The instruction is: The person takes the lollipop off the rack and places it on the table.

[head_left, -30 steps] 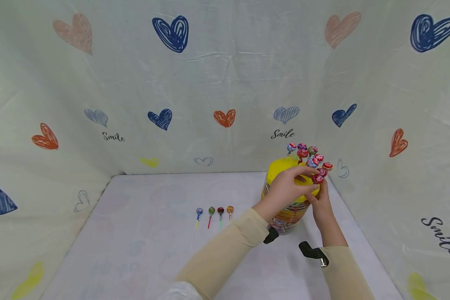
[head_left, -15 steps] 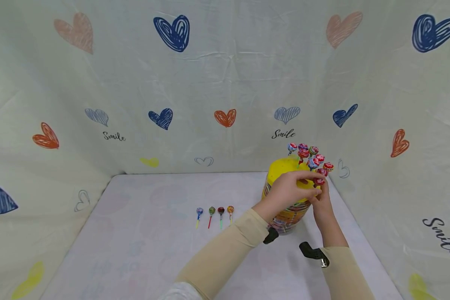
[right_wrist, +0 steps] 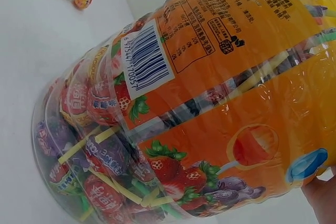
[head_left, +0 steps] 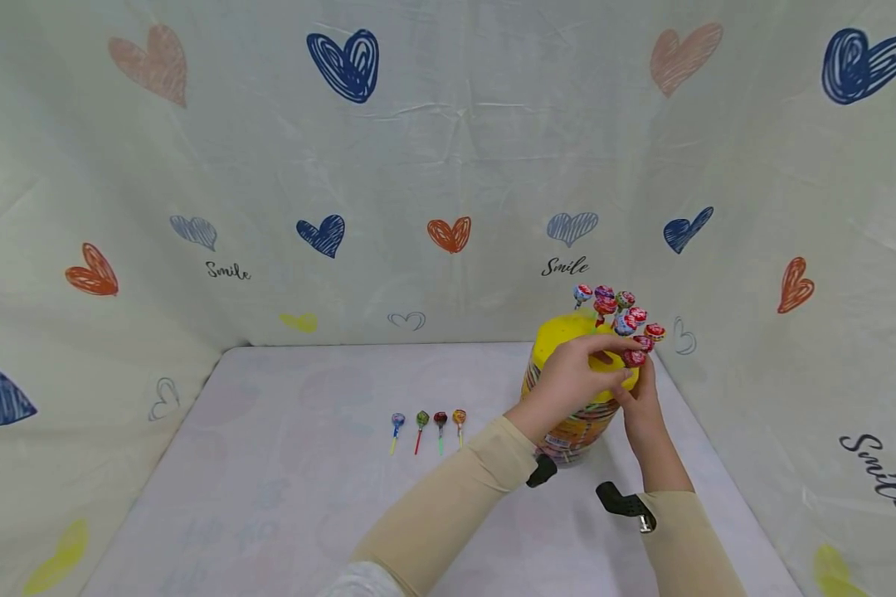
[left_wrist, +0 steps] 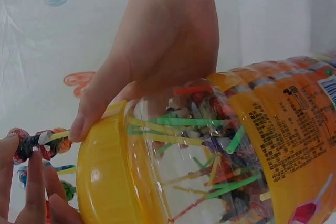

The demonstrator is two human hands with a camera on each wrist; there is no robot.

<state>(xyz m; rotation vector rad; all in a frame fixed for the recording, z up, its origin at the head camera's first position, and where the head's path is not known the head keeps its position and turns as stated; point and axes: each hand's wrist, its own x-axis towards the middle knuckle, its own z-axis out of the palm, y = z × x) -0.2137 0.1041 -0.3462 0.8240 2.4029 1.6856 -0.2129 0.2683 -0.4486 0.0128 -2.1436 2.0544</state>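
Note:
At the right of the table stands a clear plastic jar with an orange label and a yellow lid, full of lollipops. My left hand reaches over the lid and pinches a red-and-dark wrapped lollipop; its stick points at the lid's edge in the left wrist view, close to the right thumb. My right hand grips the jar's right side near the top, thumb on the lid; its other fingers are hidden behind. Several upright lollipops stick out of the lid around its back and right.
Left of the jar, several lollipops lie in a row on the white table, among them a blue one and an orange one. A white cloth wall with printed hearts surrounds the table's back and sides.
My left fingers dipped slightly with the lollipop, then rose back by a small amount. The jar and the right hand have stayed in place.

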